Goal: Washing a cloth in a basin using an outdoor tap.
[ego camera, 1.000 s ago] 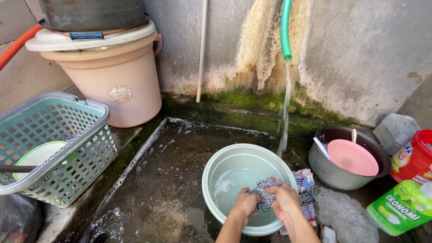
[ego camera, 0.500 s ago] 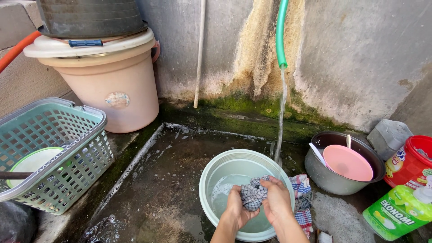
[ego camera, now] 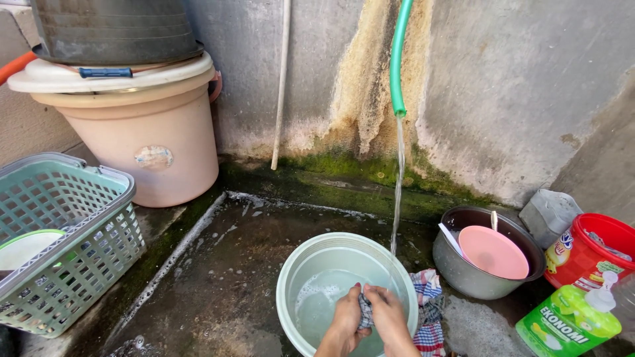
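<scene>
- The small blue-and-white checked cotton cloth [ego camera: 364,316] is bunched between both hands, over the pale green round plastic basin [ego camera: 311,264], just above the shallow soapy water [ego camera: 317,305] in it.
- The left hand [ego camera: 345,316] and right hand [ego camera: 389,317] are pressed together, fingers closed on the cloth, only a sliver of it showing between them.
- By the look of it the cloth is soft, limp and soaked: light, a little heavier for the water, likely slick with suds. A full-fist hold on the bunched middle suits it; a loose corner would slip or trail.
- Just to the right of the right hand, more checked fabric [ego camera: 428,311] hangs over the basin's rim onto the wet concrete floor [ego camera: 218,277].
- Ahead of the hands, a green hose [ego camera: 397,59] pours a thin stream of water [ego camera: 397,192] at the basin's far edge.
- Further right stands a dark metal pot [ego camera: 463,274] holding a pink round plate [ego camera: 493,251], then a red tub [ego camera: 585,254] and a green soap bottle [ego camera: 569,320].
- Well to the left sit a green plastic lattice basket [ego camera: 66,258] and a beige lidded bucket [ego camera: 142,142].
</scene>
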